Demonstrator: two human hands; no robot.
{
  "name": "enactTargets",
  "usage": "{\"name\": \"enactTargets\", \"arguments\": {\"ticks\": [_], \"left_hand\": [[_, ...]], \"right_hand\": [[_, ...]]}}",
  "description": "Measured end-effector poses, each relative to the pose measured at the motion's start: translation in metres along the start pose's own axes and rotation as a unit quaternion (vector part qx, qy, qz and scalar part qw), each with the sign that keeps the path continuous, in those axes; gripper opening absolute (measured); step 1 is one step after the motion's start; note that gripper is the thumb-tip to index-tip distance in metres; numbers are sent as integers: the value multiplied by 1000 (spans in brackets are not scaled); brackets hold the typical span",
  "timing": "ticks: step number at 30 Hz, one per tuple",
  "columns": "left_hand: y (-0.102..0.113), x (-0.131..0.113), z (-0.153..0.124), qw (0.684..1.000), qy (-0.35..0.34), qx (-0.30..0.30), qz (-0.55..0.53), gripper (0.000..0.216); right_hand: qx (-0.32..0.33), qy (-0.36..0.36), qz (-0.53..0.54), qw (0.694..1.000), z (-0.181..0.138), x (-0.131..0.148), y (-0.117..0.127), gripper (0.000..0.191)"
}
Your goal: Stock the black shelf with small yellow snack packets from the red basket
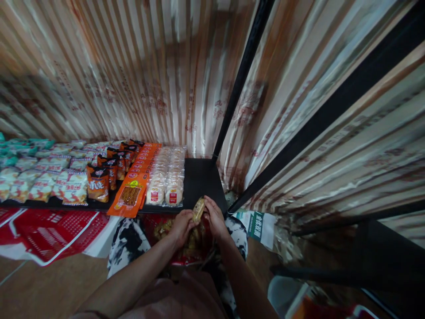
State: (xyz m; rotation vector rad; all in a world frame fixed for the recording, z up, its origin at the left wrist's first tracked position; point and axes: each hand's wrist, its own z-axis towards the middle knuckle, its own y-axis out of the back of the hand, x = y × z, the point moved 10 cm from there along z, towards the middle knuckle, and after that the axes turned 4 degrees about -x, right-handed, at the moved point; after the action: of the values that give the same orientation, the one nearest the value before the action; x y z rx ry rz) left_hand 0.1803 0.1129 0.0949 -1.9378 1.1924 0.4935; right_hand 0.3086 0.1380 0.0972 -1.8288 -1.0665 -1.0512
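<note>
My left hand (182, 225) and right hand (214, 217) pinched a packet (198, 210) above the red container (187, 262), near the shelf (202, 181). Light fingertip pressure from both sides seemed best, to steady it without crushing.

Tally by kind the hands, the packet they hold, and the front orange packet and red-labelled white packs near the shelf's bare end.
Left hand and right hand: 2
Small golden packet: 1
Front orange packet: 1
Front red-labelled white packs: 2
Total: 6
Packs behind are too crowded to count.
</note>
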Motion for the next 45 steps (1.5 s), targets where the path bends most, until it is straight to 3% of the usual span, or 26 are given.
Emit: {"name": "enactTargets", "arguments": {"ticks": [8, 14, 18, 25, 31, 37, 45], "left_hand": [[-19, 3, 3, 997, 50, 54, -10, 7], [-20, 6, 10, 997, 54, 41, 24, 12], [-13, 1, 15, 998, 23, 7, 62, 13], [-18, -10, 15, 997, -37, 21, 68, 9], [-17, -12, 20, 994, -57, -11, 95, 18], [-18, -26, 22, 993, -77, -25, 83, 10], [-27, -46, 32, 991, -102, -27, 84, 18]], "right_hand": [[55, 10, 36, 998, 5, 16, -15, 52], [4, 27, 15, 1000, 14, 20, -11, 54], [-28, 57, -35, 997, 24, 26, -8, 52], [-59, 111, -185, 975, 43, 36, 2, 42], [-68, 100, -277, 953, 42, 48, -2, 34], [-45, 84, -305, 948, 40, 50, -5, 38], [-44, 143, -382, 912, 43, 54, 1, 48]]}}
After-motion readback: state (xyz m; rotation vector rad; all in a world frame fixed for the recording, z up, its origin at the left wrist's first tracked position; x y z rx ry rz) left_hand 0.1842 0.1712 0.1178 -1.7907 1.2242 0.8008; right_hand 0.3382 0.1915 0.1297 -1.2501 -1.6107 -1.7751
